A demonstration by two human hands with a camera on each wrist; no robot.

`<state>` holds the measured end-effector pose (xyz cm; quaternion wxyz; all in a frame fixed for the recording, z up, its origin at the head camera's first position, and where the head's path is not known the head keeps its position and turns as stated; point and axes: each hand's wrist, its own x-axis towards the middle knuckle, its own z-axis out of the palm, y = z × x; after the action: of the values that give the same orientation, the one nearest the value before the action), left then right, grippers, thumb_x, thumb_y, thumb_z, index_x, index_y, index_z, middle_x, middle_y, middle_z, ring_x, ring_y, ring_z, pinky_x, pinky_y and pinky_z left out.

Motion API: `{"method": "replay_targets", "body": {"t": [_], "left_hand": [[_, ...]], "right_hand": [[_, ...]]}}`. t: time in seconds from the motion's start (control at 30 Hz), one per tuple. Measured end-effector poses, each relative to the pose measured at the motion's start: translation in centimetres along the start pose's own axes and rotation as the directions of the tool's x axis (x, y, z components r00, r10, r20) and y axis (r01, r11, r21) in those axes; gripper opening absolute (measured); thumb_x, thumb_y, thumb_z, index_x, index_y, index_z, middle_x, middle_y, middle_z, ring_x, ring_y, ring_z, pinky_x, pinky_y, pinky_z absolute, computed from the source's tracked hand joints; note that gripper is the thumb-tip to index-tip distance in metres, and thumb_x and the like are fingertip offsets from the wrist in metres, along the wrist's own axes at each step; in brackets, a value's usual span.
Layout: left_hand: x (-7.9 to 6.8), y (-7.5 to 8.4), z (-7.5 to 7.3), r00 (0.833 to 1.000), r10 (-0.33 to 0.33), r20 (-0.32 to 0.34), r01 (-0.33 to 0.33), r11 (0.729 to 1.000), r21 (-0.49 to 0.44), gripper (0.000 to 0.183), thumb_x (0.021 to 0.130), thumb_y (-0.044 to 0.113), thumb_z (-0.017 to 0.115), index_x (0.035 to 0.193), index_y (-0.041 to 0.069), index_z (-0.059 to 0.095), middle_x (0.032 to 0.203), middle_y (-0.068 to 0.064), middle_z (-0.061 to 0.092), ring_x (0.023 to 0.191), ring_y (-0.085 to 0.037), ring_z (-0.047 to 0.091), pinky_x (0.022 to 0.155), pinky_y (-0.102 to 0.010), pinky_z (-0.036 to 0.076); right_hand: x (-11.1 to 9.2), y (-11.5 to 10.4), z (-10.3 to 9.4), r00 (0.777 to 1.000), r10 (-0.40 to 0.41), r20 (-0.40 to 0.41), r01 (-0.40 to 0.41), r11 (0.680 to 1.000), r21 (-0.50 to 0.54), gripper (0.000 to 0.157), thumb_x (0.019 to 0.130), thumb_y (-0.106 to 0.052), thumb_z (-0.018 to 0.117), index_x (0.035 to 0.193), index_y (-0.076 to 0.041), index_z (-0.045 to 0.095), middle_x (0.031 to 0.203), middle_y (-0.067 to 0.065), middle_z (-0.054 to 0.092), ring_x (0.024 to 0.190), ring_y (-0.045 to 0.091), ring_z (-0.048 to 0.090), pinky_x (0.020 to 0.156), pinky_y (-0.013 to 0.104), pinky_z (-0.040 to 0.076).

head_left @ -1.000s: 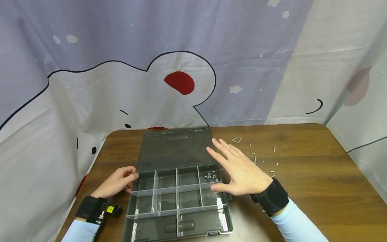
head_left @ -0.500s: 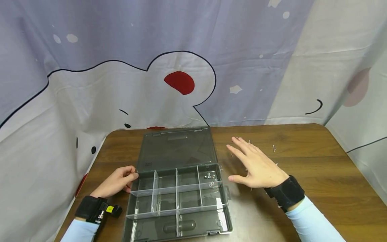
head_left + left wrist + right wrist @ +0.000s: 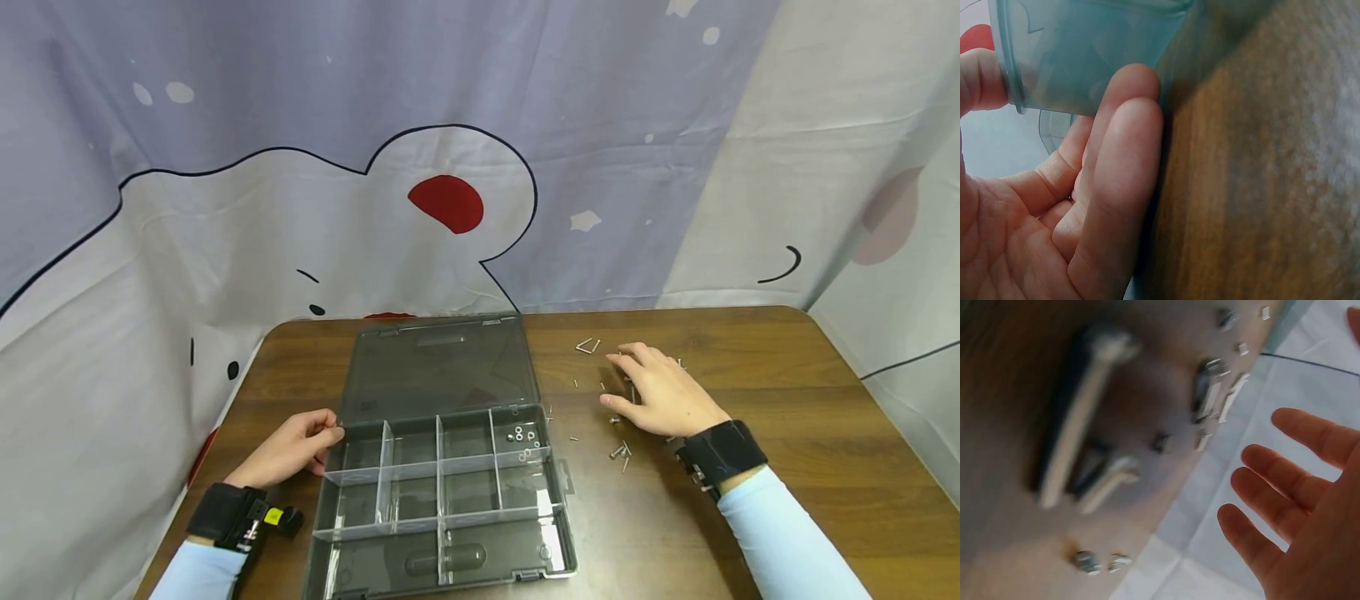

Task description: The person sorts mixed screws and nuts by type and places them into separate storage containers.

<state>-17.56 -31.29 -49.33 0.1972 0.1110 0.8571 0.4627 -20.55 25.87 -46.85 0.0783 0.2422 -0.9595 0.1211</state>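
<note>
A grey see-through compartment box (image 3: 375, 562) lies with its lid (image 3: 442, 371) folded back on the table. My left hand (image 3: 288, 454) grips the box's left wall near the hinge. In the left wrist view, the thumb (image 3: 984, 78) is on one side of the wall and fingers (image 3: 1125, 156) on the other. Several small nuts (image 3: 519, 435) sit in the back right compartment. My right hand (image 3: 663, 404) hovers over scattered screws, fingers spread and holding nothing. Blurred screws (image 3: 1082, 419) lie beneath it in the right wrist view.
Loose screws (image 3: 621, 452) lie right of the box, and longer ones (image 3: 588, 346) lie farther back. A latch tab (image 3: 566, 479) sticks out from the box's right side. Behind the wooden table (image 3: 810, 433) hangs a printed curtain (image 3: 360, 233).
My right hand has moved right, away from above the box's right side to over the screws. The left hand and the box stay where they were.
</note>
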Motion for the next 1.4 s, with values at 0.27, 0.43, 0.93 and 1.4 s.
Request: {"method": "replay_targets", "body": {"t": [0.27,0.43,0.93,1.4], "left_hand": [[-0.1,0.2,-0.1,1.000,0.019,0.003,-0.019,1.000,0.001,0.026,0.107,0.023,0.057,0.095,0.002,0.047,0.076,-0.005,0.048,0.062,-0.013,0.056,0.060,-0.034,0.061],[0.0,0.0,0.0,1.000,0.007,0.001,-0.007,1.000,0.002,0.027,0.107,0.025,0.056,0.095,0.002,0.047,0.075,-0.006,0.048,0.062,-0.013,0.056,0.060,-0.034,0.061],[0.0,-0.2,0.0,1.000,0.009,0.004,-0.009,1.000,0.011,0.029,0.107,0.026,0.056,0.095,0.002,0.047,0.075,-0.005,0.048,0.062,-0.013,0.056,0.060,-0.035,0.061],[0.0,-0.1,0.1,1.000,-0.004,0.000,0.004,1.000,-0.006,0.028,0.107,0.026,0.056,0.095,0.003,0.046,0.075,-0.004,0.048,0.062,-0.012,0.056,0.061,-0.034,0.061]], "right_hand": [[0.5,1.7,0.9,0.999,-0.021,-0.050,0.015,0.994,-0.112,0.032,0.086,-0.025,0.080,0.109,-0.004,0.073,0.096,0.009,0.061,0.079,0.027,0.062,0.073,0.049,0.052],[1.0,1.6,0.9,0.998,-0.031,-0.062,0.024,0.994,-0.102,0.020,0.082,-0.011,0.081,0.099,-0.004,0.074,0.090,0.008,0.065,0.075,0.029,0.067,0.070,0.049,0.056],[2.3,1.1,0.8,0.997,0.067,-0.034,-0.069,0.997,-0.046,0.022,0.066,0.002,0.064,0.065,-0.016,0.053,0.065,-0.003,0.051,0.058,0.015,0.048,0.052,0.033,0.040],[2.7,0.8,0.7,0.997,0.065,-0.048,-0.066,0.998,-0.019,0.023,0.077,-0.005,0.074,0.100,-0.006,0.070,0.090,0.006,0.059,0.071,0.022,0.060,0.067,0.042,0.053]]}}
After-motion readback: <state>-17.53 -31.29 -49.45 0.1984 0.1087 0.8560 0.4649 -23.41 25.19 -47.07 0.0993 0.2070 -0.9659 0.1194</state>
